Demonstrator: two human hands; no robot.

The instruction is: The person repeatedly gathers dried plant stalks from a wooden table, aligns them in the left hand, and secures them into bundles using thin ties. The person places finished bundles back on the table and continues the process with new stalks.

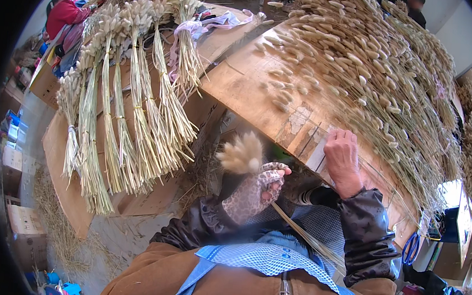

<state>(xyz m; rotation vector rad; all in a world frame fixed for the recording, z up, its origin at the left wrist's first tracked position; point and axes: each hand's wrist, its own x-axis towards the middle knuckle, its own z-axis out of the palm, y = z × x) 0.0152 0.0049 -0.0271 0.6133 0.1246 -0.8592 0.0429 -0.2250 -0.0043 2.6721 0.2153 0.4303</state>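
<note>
My left hand [257, 189], in a leopard-print fingerless glove, is closed around the stems of a small bunch of dried bunny-tail grass [242, 153]. Its fluffy heads stick out to the left and its stems [308, 238] run down across my apron. Bare and with curled fingers, my right hand [342, 159] rests at the near edge of the wooden table [242, 80]; its fingertips are hidden, so whether they pinch a stem does not show. Beside that hand, a broad heap of loose bunny-tail grass [365, 70] covers the table's right side, stems towards me.
Several tied bunches of bunny-tail grass [139, 97] lie on a board [61, 166] at the left. A pale cloth strip [191, 27] loops around one bunch. Blue-handled scissors [411, 247] hang at the table's right edge. Other people [66, 19] are at left, top right and lower right.
</note>
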